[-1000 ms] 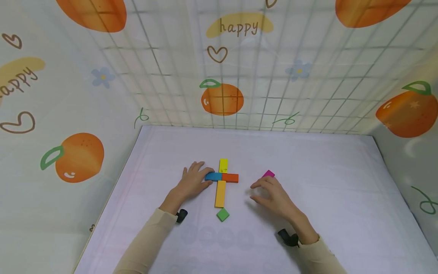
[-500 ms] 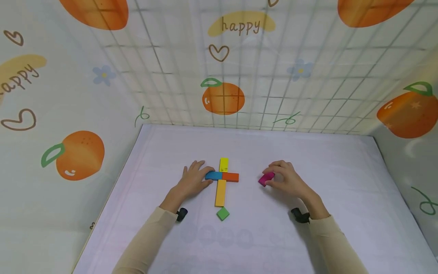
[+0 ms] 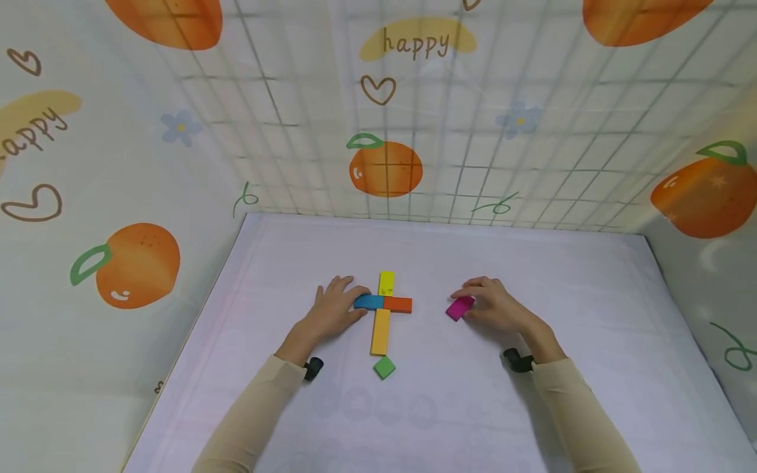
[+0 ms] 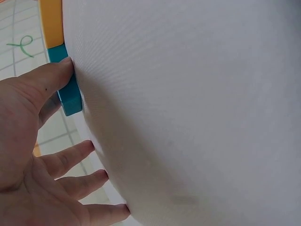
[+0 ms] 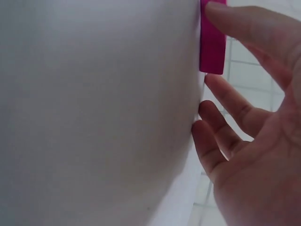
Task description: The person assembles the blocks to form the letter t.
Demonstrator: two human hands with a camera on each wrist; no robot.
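My left hand pinches the blue block between thumb and index finger; in the left wrist view the thumb lies across the teal-looking block and the other fingertips touch the table. To the right, my right hand holds a magenta block by its sides, tilted diagonally on the table. In the right wrist view the thumb presses the magenta block's side. Against the blue block's right end lies a red-orange block. A yellow block sits above that row, an orange-yellow block below.
A green square block lies cornerwise at the lower end of the orange-yellow block. The white table extends to a patterned cloth wall at the back and sides. Dark wrist cameras sit under the wrists.
My right hand has moved right and back, taken hold of the magenta block and shifted it slightly toward the near side. The left hand has stayed on the blue block.
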